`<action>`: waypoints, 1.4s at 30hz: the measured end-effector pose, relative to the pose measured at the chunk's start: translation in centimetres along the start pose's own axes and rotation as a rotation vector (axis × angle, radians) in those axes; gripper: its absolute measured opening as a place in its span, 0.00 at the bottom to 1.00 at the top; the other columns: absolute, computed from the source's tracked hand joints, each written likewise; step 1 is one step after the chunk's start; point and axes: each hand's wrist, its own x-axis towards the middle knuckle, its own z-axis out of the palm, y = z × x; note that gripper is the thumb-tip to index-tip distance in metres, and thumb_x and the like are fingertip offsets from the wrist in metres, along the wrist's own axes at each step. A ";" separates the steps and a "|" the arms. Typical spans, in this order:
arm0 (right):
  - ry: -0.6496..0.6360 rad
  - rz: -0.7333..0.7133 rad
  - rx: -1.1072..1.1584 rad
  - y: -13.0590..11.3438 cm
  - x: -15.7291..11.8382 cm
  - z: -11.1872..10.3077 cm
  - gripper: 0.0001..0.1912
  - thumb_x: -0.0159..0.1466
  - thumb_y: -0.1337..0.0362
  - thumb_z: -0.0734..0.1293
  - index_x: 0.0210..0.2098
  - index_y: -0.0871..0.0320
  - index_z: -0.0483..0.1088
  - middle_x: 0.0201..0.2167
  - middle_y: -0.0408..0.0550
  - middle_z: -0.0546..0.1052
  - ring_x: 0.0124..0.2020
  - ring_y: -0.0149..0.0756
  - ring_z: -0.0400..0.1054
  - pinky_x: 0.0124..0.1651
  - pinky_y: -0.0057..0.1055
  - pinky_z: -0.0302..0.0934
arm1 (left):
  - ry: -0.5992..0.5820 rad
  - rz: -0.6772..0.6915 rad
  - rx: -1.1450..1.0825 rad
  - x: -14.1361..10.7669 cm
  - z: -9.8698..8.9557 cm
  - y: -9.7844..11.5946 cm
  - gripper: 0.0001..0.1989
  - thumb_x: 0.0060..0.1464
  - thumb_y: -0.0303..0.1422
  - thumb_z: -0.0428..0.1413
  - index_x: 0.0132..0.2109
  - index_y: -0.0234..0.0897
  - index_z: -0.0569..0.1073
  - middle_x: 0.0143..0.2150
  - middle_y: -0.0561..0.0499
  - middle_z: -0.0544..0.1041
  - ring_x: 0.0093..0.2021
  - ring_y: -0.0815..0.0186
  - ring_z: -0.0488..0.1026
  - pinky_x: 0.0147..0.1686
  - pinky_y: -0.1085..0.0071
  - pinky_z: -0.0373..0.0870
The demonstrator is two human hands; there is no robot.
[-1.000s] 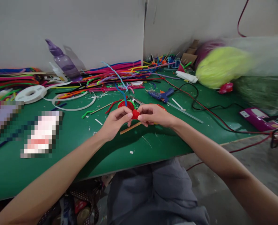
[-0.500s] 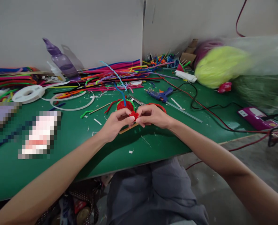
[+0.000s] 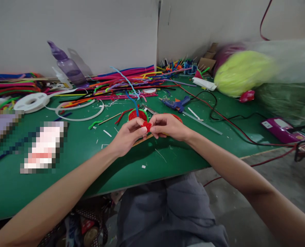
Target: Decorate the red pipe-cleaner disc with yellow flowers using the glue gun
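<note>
Small red fuzzy piece [image 3: 147,127], its outline partly covered by fingertips, sits between two bare hands, just above the table [image 3: 132,175]. Left hand [image 3: 125,137] and right hand [image 3: 171,127] each pinch it, thumb against fingers, so both grips are closed on that one piece from opposite sides; two pinches probably steady something so soft while its shape is worked, and holding it raised seems to keep it clear of the litter below. One thin tan strip [image 3: 143,140] lies under the grip. Just beyond the left grip is one round red disc with a bright green fuzzy rim [image 3: 134,115], a single wavy blue fuzzy stem [image 3: 137,109] rising at it; whether they are joined I cannot tell. One pair of silver metal scissors [image 3: 151,110] shows its blades beyond the grip, the handles hidden or unclear. Beyond and right of the grip lies one blue plastic glue gun [image 3: 177,104], on its side, presumably within easy reach, with one translucent pale stick [image 3: 206,125] nearer the right wrist. Farther beyond, a heap of multicoloured fuzzy stems [image 3: 132,80], too many to count, seems pushed back for working room; well left stands one white ribbon spool [image 3: 21,104].
</note>
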 end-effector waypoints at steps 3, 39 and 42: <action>0.005 -0.013 0.005 0.1 0.1 0.0 0.12 0.59 0.59 0.72 0.34 0.61 0.70 0.20 0.39 0.73 0.17 0.21 0.59 0.18 0.19 0.51 | -0.002 0.010 0.004 0.0 0.0 0.1 0.13 0.48 0.37 0.66 0.32 0.36 0.70 0.27 0.55 0.70 0.28 0.72 0.69 0.31 0.74 0.69; 0.018 0.196 0.036 -0.3 0.0 -0.3 0.10 0.60 0.60 0.70 0.30 0.61 0.71 0.21 0.41 0.70 0.21 0.23 0.61 0.18 0.18 0.44 | -0.116 -0.027 0.535 0.0 -0.9 0.7 0.13 0.52 0.39 0.62 0.29 0.34 0.70 0.26 0.55 0.69 0.25 0.74 0.62 0.26 0.75 0.57; 0.021 0.207 0.038 -0.4 0.0 -0.4 0.10 0.61 0.59 0.69 0.31 0.61 0.70 0.22 0.41 0.70 0.22 0.24 0.62 0.18 0.18 0.44 | -0.089 -0.003 0.543 0.0 -1.0 0.5 0.14 0.51 0.39 0.62 0.29 0.34 0.70 0.27 0.54 0.69 0.26 0.73 0.64 0.26 0.75 0.58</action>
